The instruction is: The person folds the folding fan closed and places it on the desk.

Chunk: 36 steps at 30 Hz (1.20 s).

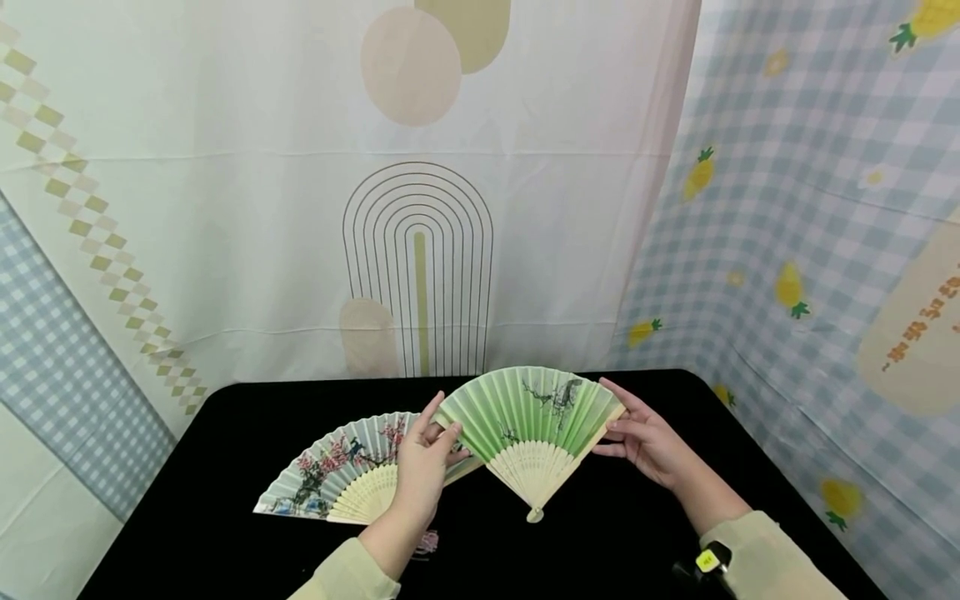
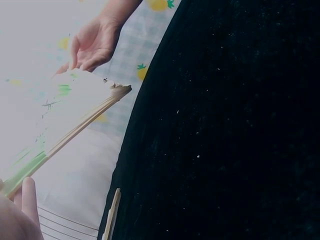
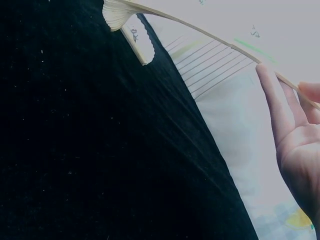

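Observation:
A green folding fan (image 1: 517, 417) with a dark branch print is spread wide and held up over the table. Its pale ribs meet at a pivot at the bottom. My left hand (image 1: 422, 467) pinches the fan's left edge between thumb and fingers. At the other edge, my right hand (image 1: 648, 437) grips the outer rib, thumb in front and fingers behind; the right wrist view shows that hand (image 3: 300, 135) along the rib. Behind my left forearm a second folding fan (image 1: 330, 458), white with pink blossoms, lies spread on the table, partly hidden.
The black-covered table (image 1: 600, 550) has rounded far corners. A pink tassel (image 1: 427, 542) lies beside my left wrist. Behind the table hangs a white patterned curtain (image 1: 262, 250), and a blue checked cloth (image 1: 750, 292) with pineapples hangs at the right.

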Motion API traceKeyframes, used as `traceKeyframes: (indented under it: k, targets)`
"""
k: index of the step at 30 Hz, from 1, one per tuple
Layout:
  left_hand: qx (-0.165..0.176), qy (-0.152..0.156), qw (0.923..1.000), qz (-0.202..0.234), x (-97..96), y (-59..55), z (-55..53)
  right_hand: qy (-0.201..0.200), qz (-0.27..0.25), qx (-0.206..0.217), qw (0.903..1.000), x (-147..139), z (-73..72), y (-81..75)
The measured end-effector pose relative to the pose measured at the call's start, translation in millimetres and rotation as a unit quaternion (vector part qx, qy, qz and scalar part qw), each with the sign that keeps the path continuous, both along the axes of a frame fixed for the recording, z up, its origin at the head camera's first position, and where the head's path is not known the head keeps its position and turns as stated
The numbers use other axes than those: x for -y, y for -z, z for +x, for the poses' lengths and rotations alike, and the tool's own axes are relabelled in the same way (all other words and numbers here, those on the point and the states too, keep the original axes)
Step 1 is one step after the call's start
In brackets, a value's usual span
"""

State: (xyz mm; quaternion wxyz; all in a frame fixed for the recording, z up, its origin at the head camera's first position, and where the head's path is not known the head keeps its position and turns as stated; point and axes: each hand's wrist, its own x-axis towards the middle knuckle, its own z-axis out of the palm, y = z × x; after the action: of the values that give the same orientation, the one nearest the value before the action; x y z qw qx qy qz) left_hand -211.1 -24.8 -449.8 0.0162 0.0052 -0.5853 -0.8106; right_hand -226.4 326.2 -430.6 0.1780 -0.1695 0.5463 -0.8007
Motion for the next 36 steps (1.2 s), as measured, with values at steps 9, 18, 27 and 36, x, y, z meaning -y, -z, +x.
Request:
traceKeyframes:
  k: [9,18,27,36]
  targets:
    - [-0.011,0.006,0.9998,-0.018,0.4,4.7,1.0,0.013,0.035,-0.009,0.9993,6.2,-2.3,2.3]
    - [-0.004,0.010,0.9999,-0.013,1.8,6.2,-0.8,0.008,0.041,-0.028,0.9987,10.1,-5.1,4.2]
    - [-0.005,0.014,0.9993,-0.034,1.1,3.5,0.4,-0.004,0.052,-0.026,0.9983,15.6,-4.1,0.8]
    - [-0.015,0.020,0.9984,-0.050,0.3,3.4,1.3,-0.001,0.066,-0.022,0.9976,17.1,-2.7,-0.1]
